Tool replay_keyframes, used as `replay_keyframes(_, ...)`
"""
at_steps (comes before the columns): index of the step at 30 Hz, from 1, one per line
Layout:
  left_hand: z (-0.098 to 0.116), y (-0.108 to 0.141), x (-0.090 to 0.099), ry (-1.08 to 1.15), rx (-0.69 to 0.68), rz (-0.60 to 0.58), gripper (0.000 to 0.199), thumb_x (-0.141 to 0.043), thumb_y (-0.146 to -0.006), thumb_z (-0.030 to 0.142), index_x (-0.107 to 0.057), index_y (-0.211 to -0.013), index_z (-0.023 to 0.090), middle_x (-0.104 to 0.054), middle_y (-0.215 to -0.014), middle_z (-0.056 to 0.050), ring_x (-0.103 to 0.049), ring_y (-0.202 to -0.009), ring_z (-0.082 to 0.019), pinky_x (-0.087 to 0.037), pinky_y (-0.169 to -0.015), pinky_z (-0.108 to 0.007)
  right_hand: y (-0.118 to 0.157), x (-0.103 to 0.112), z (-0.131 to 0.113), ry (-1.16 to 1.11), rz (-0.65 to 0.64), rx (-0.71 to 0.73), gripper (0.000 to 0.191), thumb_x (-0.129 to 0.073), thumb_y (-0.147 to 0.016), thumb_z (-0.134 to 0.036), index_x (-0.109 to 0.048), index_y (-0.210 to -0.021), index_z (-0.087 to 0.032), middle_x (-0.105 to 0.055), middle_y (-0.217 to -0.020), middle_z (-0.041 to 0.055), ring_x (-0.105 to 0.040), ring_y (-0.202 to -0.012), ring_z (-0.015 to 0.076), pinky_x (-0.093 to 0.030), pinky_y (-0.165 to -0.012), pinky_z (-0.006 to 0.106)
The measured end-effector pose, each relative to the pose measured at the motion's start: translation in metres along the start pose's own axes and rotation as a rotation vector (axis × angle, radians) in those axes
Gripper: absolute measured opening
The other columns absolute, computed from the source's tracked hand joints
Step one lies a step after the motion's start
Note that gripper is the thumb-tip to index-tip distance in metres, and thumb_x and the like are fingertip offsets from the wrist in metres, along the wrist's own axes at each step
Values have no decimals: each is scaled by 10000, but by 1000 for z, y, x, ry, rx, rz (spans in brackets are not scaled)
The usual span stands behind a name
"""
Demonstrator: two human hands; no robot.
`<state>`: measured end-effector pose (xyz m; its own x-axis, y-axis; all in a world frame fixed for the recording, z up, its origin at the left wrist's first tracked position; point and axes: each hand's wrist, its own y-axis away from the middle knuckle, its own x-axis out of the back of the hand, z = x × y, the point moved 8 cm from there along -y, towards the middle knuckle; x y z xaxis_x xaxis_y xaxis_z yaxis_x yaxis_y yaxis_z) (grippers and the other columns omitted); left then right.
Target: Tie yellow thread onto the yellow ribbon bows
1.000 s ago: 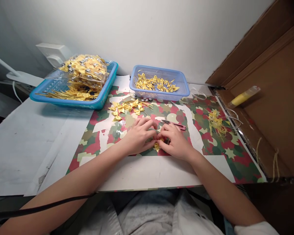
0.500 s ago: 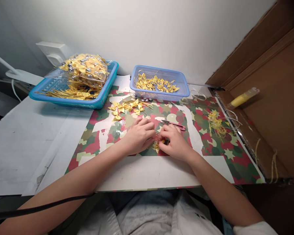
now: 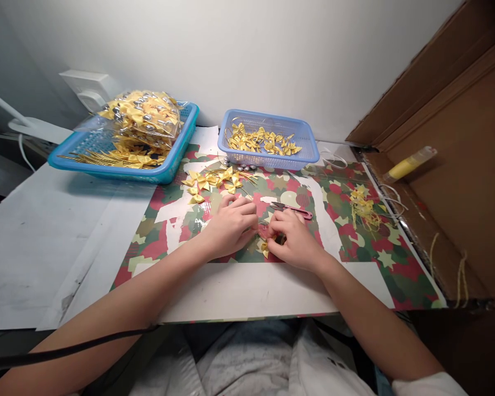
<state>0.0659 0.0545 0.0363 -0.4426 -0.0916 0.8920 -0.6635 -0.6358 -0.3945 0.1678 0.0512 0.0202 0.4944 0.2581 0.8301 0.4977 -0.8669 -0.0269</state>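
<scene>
We are pinching a small yellow satin bow (image 3: 265, 250) in our right hand (image 3: 292, 240), curling our left hand (image 3: 233, 226) just beside, its grip being hidden.

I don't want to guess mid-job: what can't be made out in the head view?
All in the head view:
Yellow bow: partly covered by the right hand.
Left hand: fingertips hidden behind its own knuckles, so its grip is unclear.
Silver beads: too small to count surely.
White bar: cut off by the left edge.
</scene>
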Motion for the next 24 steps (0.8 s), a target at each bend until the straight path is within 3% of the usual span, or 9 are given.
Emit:
replay_keyframes(15,-1,0,1,76,39,-16,145,-547,-837,220,-596,-702,198,-601,-778,-26,-502,-845,-201,-305,-877,-403,0,1,-1,4,-31,-2,77,-564,-733,-155,-555,-670,-199,-593,-790,2,-458,-820,187,-315,-890,422)
replay_keyframes(24,0,1,1,73,41,7,157,-535,-883,279,-602,-768,198,-609,-773,-23,-504,-853,-199,-300,-884,-394,-2,0,0,-35,-62,-13,252,-442,-896,-213,-582,-687,-201,-582,-799,7,-464,-838,180,-303,-916,427)
